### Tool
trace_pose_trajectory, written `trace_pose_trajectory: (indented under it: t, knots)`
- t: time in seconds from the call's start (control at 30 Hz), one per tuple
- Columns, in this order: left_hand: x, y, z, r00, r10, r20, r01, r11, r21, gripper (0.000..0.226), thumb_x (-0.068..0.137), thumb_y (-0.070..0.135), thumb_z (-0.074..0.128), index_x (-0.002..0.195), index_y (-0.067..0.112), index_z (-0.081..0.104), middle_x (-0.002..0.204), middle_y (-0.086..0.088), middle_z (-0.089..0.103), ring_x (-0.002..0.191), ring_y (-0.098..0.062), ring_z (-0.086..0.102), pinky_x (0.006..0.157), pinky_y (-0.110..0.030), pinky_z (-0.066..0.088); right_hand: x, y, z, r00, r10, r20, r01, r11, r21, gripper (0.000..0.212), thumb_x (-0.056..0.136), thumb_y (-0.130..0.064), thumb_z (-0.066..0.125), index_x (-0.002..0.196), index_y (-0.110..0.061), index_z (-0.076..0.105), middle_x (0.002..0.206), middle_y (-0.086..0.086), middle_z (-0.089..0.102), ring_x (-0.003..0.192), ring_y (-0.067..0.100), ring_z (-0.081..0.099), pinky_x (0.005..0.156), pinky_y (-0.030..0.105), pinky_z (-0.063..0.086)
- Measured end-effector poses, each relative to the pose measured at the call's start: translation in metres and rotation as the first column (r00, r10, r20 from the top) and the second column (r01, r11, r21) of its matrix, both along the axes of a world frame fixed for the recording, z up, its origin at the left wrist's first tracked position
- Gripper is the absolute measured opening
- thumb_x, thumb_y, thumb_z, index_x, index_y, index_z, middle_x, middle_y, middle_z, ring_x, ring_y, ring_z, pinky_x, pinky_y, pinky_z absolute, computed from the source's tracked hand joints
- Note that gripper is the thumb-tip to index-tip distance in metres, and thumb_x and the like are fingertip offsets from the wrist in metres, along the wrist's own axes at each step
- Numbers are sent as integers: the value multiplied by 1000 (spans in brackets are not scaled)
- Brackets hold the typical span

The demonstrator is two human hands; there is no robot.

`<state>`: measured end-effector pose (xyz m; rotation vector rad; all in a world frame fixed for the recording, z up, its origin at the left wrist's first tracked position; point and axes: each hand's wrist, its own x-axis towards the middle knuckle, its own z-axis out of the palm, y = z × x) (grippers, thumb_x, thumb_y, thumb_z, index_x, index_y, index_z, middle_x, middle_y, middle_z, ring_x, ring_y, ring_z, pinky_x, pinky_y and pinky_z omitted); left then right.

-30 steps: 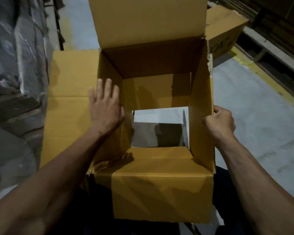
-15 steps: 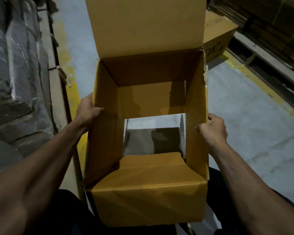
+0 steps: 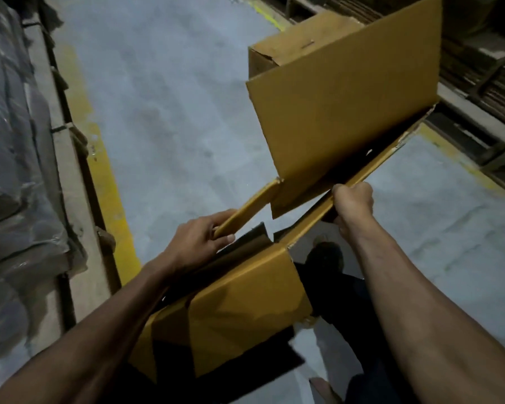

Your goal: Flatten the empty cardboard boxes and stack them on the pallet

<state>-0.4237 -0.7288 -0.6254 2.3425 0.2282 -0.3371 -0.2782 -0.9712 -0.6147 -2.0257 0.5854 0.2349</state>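
I hold a yellow-brown cardboard box (image 3: 341,112) in front of me, squeezed nearly flat and tilted towards the right. Its big top flap stands up at the upper right and a lower flap (image 3: 245,313) hangs near my body. My left hand (image 3: 199,243) grips the box's left edge, thumb underneath. My right hand (image 3: 352,204) is fisted round the right edge. A second cardboard box (image 3: 289,51) stands on the floor behind the held one, mostly hidden by the flap.
Flattened cardboard lies stacked on a wooden pallet (image 3: 478,80) at the upper right. Wrapped goods (image 3: 9,158) line the left side behind a yellow floor line (image 3: 108,193). Grey concrete floor (image 3: 172,112) runs down the middle. My foot (image 3: 325,256) shows below the box.
The box was open and square, seen from above; it has since collapsed nearly flat and swung right. My left hand moved from the left wall to gripping the folded left edge.
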Motion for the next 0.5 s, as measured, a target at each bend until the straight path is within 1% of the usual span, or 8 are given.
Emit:
trace_pose_trajectory:
  t: [0.07,0.13,0.2,0.27,0.3,0.37,0.43,0.5]
  knots:
    - [-3,-5,-1,996,-87,-17,88,996,36,54,97,51,54,149,43,40,137,6,61,118,-17,61,100,-33,46,-1,1,3,1000,-10,-26,11,999,39,25,88,-20,51,111,-12,55,83,7,59,75,28,63,76,52,61]
    - [-2,-12,0,991,-126,-38,129,985,116,62,96,61,45,153,39,33,145,4,54,122,-19,57,96,-30,41,0,1,5,998,-24,-57,32,989,142,29,92,-10,48,121,-9,51,90,9,58,80,28,62,76,53,61]
    - [-1,-21,1,987,-135,-90,151,969,197,69,94,70,34,155,38,25,155,4,41,131,-21,50,103,-34,38,2,1,6,995,-49,-89,71,963,259,41,91,-1,44,131,-7,46,102,11,59,91,32,63,77,57,60]
    - [1,-33,3,973,-161,-164,197,952,235,91,81,86,28,157,37,14,162,4,28,139,-24,41,111,-41,35,3,1,5,992,-69,-108,100,944,314,44,90,3,40,132,-9,45,111,13,59,98,36,63,78,61,58]
    - [3,-40,5,965,-180,-190,224,944,243,103,75,90,33,158,35,8,164,2,24,141,-26,38,113,-43,34,4,1,5,991,-76,-113,110,938,330,44,91,3,39,133,-10,43,112,12,58,99,36,63,79,63,57]
    - [9,-55,5,959,-223,-176,266,925,273,112,73,85,51,158,29,4,162,-4,25,140,-29,38,110,-43,37,4,3,8,990,-81,-116,118,926,358,46,94,4,37,137,-12,38,109,11,56,100,36,63,81,64,56]
    - [19,-68,5,962,-242,-124,270,901,339,112,74,76,64,157,27,7,154,-7,36,131,-32,47,102,-42,43,4,4,9,992,-69,-105,104,921,375,49,94,5,36,140,-12,34,108,11,56,100,36,63,81,64,56]
    - [31,-76,3,968,-239,-78,250,882,399,105,74,72,68,152,29,13,143,-7,50,115,-34,58,93,-43,51,6,7,9,994,-48,-95,81,919,385,52,92,5,35,141,-11,36,116,15,59,99,36,64,75,63,58]
